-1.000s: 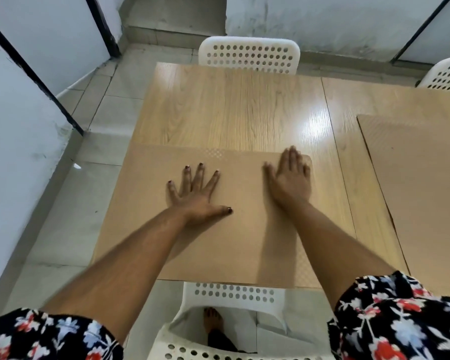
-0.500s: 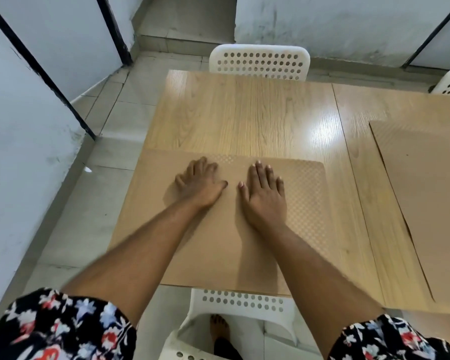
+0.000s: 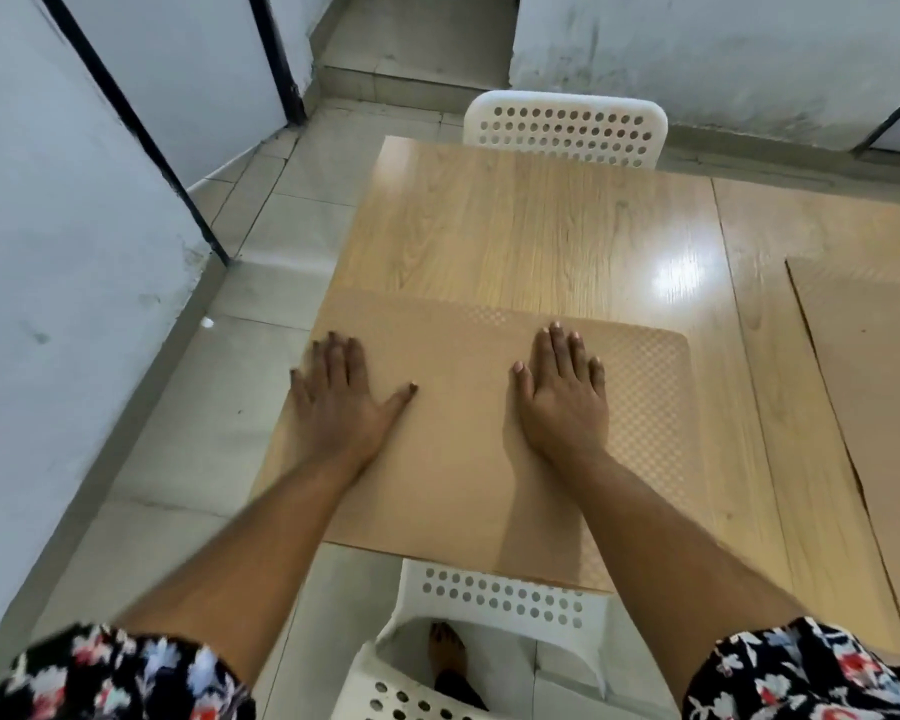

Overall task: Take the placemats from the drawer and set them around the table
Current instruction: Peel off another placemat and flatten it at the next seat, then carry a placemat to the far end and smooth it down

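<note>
A tan placemat (image 3: 468, 459) with a fine checked weave lies flat at the near left end of the wooden table (image 3: 531, 231). My left hand (image 3: 339, 402) rests palm down on its left part, fingers spread, reaching the mat's left edge. My right hand (image 3: 562, 397) lies flat on its right half, fingers together. Neither hand grips anything. A second tan placemat (image 3: 874, 407) lies on the table at the right, partly cut off by the frame edge.
A white perforated chair (image 3: 567, 124) stands at the table's far side. Another white chair (image 3: 489, 615) is tucked under the near edge, with a bare foot below it. Grey walls and tiled floor (image 3: 188, 433) run along the left.
Both hands were side by side at the mat's middle half a second ago. They have now slid apart, the left towards the mat's left edge, the right towards its right half.
</note>
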